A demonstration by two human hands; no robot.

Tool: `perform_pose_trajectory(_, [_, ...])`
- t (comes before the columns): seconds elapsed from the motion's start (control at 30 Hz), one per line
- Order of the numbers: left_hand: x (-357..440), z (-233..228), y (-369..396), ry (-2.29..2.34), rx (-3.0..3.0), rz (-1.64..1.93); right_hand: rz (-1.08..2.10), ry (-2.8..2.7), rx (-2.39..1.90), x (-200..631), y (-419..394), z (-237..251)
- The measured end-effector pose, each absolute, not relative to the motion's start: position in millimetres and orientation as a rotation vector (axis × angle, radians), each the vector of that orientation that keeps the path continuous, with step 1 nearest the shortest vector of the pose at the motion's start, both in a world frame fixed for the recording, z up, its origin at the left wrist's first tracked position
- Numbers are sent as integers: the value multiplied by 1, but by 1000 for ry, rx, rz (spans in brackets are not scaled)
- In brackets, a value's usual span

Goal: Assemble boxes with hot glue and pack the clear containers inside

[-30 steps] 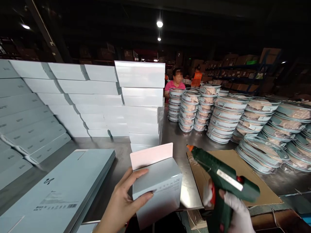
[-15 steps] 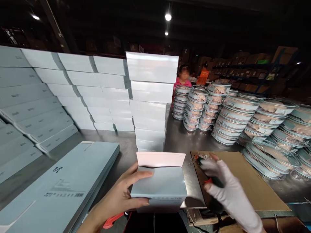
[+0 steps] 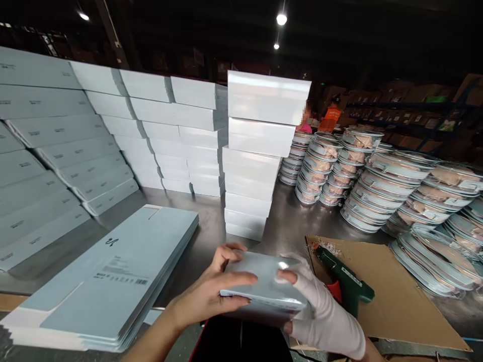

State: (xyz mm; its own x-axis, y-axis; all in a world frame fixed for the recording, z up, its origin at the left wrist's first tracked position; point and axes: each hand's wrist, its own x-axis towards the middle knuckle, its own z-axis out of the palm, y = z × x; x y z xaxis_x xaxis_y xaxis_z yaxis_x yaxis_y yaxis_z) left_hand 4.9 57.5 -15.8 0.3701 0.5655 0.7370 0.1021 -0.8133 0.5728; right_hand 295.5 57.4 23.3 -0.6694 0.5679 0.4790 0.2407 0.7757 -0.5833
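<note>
Holding a small pale blue box (image 3: 264, 289) between them, both hands met at the near edge of the steel counter (image 3: 287, 226). The left hand (image 3: 217, 296) was bare, its fingers (image 3: 236, 301) curled over the box's near left side and the thumb across the top. The right hand (image 3: 320, 311) wore a white glove, and its fingers closed on the box's right end with the thumb pressing on the lid. The box looked closed, flat-topped and glossy, catching a bright glare near the right thumb, with faint print along its front edge. It sat tilted slightly, low in front of the person.

Just to the right, a green glue gun (image 3: 343, 279) lay on a sheet of brown cardboard (image 3: 400, 286). To the left lay a pile of flat blue box blanks (image 3: 113, 271). Behind the hands rose a stack of white boxes (image 3: 260, 151), and stacks of round lidded trays (image 3: 362, 186) filled the right side.
</note>
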Motion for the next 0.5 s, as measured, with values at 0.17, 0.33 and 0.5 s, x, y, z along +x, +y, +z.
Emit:
perform_pose_trajectory(0.17, [-1, -1, 58, 565, 2212, 1247, 363, -2422, -418, 287, 63, 37])
perform_pose_trajectory(0.33, [2, 1, 58, 640, 2074, 1326, 95, -2387, -556, 293, 60, 21])
perform_pose_trajectory(0.5, [-4, -23, 46, 837, 1666, 1739, 148, -1887, -956, 314, 40, -18])
